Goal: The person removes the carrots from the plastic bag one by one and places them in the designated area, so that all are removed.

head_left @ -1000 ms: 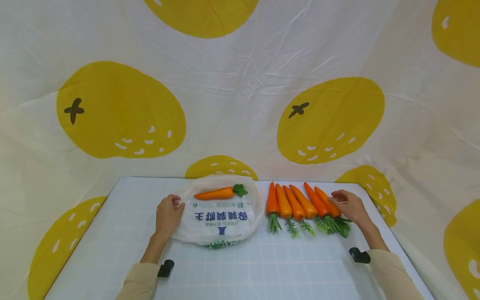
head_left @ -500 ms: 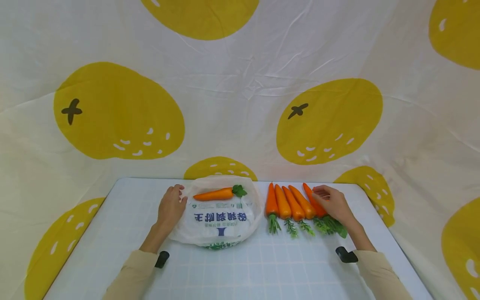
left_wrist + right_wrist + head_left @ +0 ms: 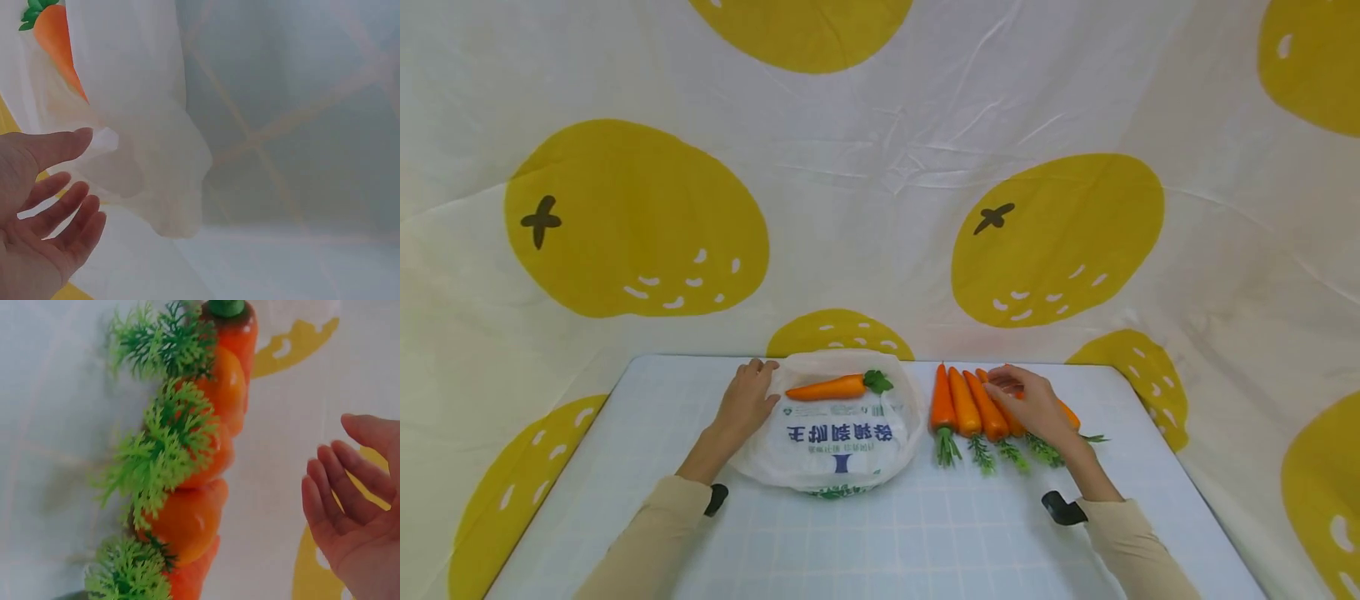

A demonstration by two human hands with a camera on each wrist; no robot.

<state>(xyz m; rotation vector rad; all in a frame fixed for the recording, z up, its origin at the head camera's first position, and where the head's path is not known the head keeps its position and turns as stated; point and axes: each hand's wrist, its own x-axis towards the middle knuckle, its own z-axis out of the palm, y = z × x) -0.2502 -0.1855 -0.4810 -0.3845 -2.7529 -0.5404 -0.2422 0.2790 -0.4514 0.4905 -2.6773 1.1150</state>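
Observation:
A white plastic bag (image 3: 838,458) with blue and green print lies flat on the table, and one orange carrot (image 3: 831,388) with a green top lies on it. My left hand (image 3: 745,404) is at the bag's left rim; in the left wrist view its thumb and loosely bent fingers stand apart beside the film, with nothing between them. To the right, several carrots (image 3: 964,404) lie side by side, leafy tops toward me. My right hand (image 3: 1033,408) hovers over the right part of this row, fingers relaxed and holding nothing, and hides some of the carrots.
The pale table (image 3: 880,550) has a faint grid pattern. Behind it hangs a white cloth (image 3: 865,233) printed with large yellow fruit. A dark wrist camera (image 3: 1063,508) sits by the right cuff.
My right hand has moved left along the carrot row, from its right end toward the middle. My left hand has shifted slightly forward and to the right, to the bag's rim.

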